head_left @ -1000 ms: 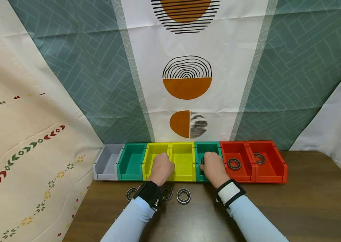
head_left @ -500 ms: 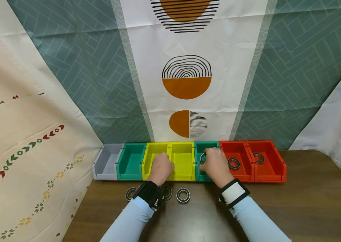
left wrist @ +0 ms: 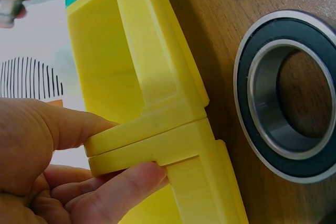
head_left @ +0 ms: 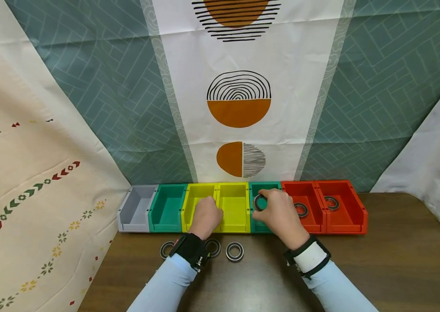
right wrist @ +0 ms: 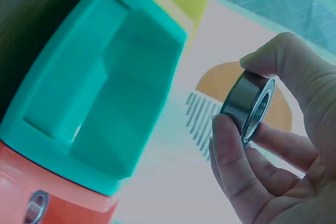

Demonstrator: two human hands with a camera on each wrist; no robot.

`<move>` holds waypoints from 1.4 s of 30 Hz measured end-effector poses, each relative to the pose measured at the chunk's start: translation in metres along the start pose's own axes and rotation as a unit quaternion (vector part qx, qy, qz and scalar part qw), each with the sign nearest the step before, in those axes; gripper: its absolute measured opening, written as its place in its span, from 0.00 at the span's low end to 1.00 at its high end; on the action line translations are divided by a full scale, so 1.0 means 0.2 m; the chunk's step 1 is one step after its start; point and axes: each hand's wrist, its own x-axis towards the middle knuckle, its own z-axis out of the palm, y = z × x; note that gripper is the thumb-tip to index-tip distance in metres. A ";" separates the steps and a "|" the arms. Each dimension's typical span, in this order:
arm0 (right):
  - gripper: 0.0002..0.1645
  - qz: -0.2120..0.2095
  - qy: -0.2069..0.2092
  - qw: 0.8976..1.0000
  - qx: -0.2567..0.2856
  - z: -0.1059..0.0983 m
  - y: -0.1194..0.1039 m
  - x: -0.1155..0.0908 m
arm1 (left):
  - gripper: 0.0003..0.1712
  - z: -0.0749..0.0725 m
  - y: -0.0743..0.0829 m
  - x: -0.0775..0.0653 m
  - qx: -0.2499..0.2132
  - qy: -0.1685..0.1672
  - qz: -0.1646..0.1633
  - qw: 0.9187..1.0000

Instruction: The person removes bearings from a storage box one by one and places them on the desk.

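My right hand [head_left: 281, 215] pinches a ball bearing [right wrist: 241, 100] between thumb and fingertips. It holds the bearing tilted on edge above the right green bin [head_left: 260, 228], whose inside shows no parts in the right wrist view. My left hand [head_left: 206, 218] grips the adjoining side walls of two yellow bins [left wrist: 152, 132], thumb on one side and fingers on the other. A bearing lies in each of the two red bins [head_left: 342, 225] at the right end of the row.
Bearings lie on the wooden table in front of the bins: one [head_left: 234, 244] right of my left wrist, others partly behind the wristband. A grey bin [head_left: 136, 227] and another green bin [head_left: 165, 227] make up the row's left end. Patterned cloth [head_left: 126, 108] hangs behind.
My right hand has lifted the bearing up from the green bin, and its wrist has swung to the right. My left hand keeps its grip on the yellow walls.
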 end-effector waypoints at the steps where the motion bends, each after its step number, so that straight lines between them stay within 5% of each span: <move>1: 0.33 -0.005 0.002 1.000 0.006 -0.01 -0.01 -0.01 | 0.07 0.00 0.00 0.00 -0.002 -0.001 0.000 1.000; 12: 0.37 -0.012 -0.017 1.000 0.003 -0.04 -0.06 -0.07 | 0.08 0.00 0.00 0.00 0.005 0.001 0.002 1.000; 33: 0.33 0.004 -0.166 0.986 0.010 0.06 0.00 -0.22 | 0.07 0.01 -0.02 0.00 0.010 0.021 0.031 0.999; 42: 0.29 -0.021 -0.190 0.982 -0.006 0.11 0.01 -0.25 | 0.07 0.01 -0.02 0.00 0.011 0.025 0.039 0.999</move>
